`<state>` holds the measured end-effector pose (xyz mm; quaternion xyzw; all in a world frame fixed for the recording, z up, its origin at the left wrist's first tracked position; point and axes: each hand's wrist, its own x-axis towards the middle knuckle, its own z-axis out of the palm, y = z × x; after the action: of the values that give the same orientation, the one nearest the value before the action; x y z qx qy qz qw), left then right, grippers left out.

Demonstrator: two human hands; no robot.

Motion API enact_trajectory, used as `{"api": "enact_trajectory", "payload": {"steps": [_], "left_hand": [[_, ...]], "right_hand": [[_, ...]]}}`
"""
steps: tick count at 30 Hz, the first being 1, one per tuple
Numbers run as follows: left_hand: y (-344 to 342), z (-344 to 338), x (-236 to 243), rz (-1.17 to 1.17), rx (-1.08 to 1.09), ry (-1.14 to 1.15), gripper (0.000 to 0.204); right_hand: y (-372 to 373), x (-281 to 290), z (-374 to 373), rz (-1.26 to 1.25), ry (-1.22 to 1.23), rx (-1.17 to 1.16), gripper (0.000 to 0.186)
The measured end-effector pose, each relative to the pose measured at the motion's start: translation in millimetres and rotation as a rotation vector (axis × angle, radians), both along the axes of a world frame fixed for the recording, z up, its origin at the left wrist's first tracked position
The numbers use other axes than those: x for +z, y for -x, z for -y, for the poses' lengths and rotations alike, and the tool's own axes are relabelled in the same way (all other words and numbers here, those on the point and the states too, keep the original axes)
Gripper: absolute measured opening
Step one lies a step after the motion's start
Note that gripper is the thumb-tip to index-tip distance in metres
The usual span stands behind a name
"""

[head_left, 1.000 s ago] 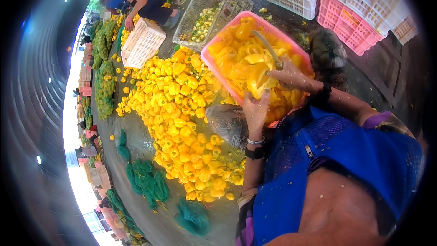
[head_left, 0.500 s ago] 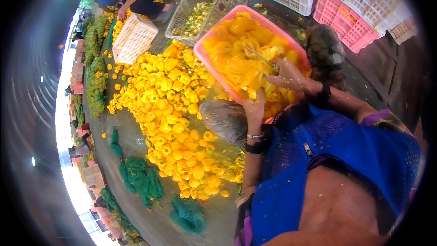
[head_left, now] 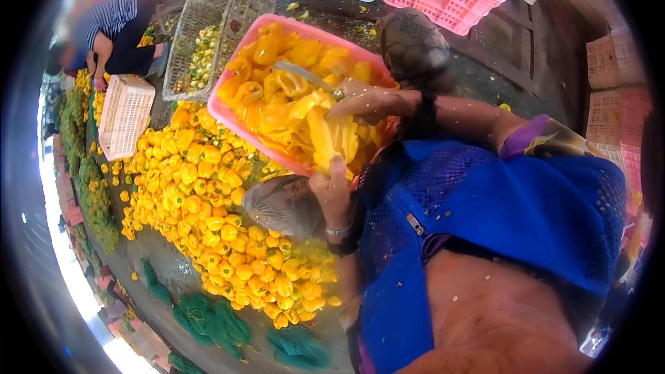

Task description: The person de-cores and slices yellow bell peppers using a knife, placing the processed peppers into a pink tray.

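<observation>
The left hand [head_left: 331,190] pinches its fingers almost closed on a cut yellow pepper [head_left: 324,140] at its twelve o'clock, over a pink basin [head_left: 232,119]; at the pepper's one o'clock, the right hand [head_left: 367,102] curls tightly round a curved knife [head_left: 299,75]

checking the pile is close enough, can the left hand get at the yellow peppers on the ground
Probably yes, once free: the left hand holds a cut pepper, and the left knee partly blocks the heap of peppers, though the heap's lower end looks open.
</observation>
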<state>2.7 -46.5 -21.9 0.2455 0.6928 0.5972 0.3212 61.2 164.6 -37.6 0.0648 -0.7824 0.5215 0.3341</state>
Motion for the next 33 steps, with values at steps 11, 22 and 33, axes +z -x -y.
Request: {"api": "enact_trajectory", "payload": {"steps": [11,22,33], "left_hand": [[30.9,-8.4,65.2,-0.269,0.234,-0.031,0.032],[165.5,-43.3,141.9,-0.129,0.856,-0.132,0.034],[409.9,-9.2,67.7,-0.219,0.51,0.143,0.037]], "right_hand": [[12.3,29.2,7.0,0.705,0.613,0.209,0.025],[41.0,26.8,-68.5,0.507,0.494,-0.174,0.04],[119.1,-54.4,-129.0,0.807,0.068,-0.304,0.046]]}}
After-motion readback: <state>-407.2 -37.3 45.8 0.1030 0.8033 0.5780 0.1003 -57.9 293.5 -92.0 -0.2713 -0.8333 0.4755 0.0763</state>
